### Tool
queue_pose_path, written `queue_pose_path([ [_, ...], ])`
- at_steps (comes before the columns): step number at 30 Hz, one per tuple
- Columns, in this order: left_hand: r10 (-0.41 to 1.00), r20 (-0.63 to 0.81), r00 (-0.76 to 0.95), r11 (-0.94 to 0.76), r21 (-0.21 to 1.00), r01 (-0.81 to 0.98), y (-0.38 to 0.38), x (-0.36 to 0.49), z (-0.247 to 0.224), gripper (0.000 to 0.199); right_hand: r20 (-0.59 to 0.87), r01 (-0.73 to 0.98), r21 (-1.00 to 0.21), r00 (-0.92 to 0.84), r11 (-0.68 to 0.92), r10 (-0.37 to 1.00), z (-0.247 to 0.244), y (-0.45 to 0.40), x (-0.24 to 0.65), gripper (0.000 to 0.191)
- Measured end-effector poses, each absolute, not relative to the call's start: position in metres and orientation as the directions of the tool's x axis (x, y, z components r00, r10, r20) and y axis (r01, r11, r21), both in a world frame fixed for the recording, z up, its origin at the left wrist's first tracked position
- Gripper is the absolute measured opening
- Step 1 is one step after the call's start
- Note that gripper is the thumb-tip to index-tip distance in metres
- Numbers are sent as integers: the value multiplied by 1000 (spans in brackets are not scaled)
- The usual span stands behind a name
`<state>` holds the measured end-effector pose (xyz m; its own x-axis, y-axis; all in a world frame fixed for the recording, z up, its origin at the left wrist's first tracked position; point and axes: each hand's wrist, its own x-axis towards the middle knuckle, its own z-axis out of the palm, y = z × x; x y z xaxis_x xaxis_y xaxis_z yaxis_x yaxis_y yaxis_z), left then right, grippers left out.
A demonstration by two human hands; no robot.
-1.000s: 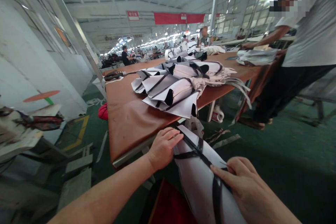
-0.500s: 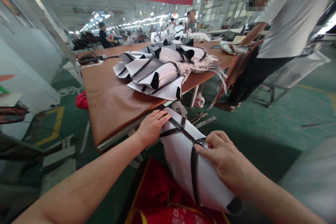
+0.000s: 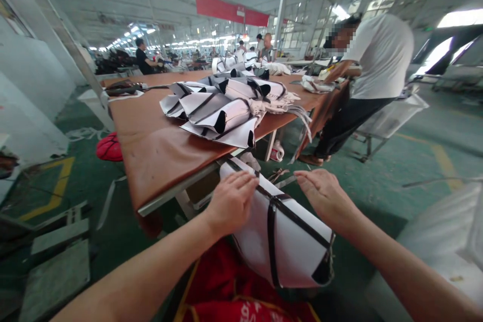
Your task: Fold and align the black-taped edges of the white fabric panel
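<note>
A white piece with black straps (image 3: 294, 241) lies slanting over the lap, on red cloth (image 3: 222, 282), its upper end by the table's near edge. My left hand (image 3: 234, 201) rests on its upper left part, fingers together and stretched flat over a strap. My right hand (image 3: 324, 193) is off the piece, just above and to the right, with its fingers extended and nothing in it. The piece's lower right end shows a dark opening.
A brown-topped table (image 3: 147, 146) bears a pile of similar white pieces (image 3: 211, 108) with pale ties. At its right side a person in a white shirt (image 3: 381, 60) bends over. A red bundle (image 3: 109, 147) is on the floor at left.
My right hand has let go of the strap and lifted away from the piece. My left hand has moved down onto the piece. The person at right bends lower, and the view has shifted.
</note>
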<state>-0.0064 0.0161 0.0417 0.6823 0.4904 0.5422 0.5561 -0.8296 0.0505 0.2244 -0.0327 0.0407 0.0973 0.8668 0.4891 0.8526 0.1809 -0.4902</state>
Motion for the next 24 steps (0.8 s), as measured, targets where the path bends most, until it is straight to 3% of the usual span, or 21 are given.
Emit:
queue_pose_path([
  [3,375,579,724,-902,48,428,-18,5,36,28,544,941,-327,115,84,831,47,-1,203,38],
  [5,373,616,694,-908,88,410,-23,3,32,25,575,970,-243,120,28,809,44,14,185,36],
  [7,468,650,599,-863,191,467,-14,-7,30,23,576,987,-161,90,6,812,38,21,170,34],
  [9,666,631,399,-719,398,571,6,-19,27,17,567,997,-79,43,3,823,32,22,161,28],
  [12,882,465,76,-413,684,601,39,-31,18,18,600,1000,4,-18,20,800,28,20,158,23],
  [15,932,361,-34,-288,796,533,63,-27,4,41,636,998,-8,-38,56,771,31,20,163,25],
  [20,956,258,-138,-172,878,447,80,-12,-10,57,548,970,-242,153,-20,822,31,7,184,25],
  [24,964,204,-169,-99,869,485,89,-14,-6,64,555,997,-73,58,-21,830,30,-26,186,22],
])
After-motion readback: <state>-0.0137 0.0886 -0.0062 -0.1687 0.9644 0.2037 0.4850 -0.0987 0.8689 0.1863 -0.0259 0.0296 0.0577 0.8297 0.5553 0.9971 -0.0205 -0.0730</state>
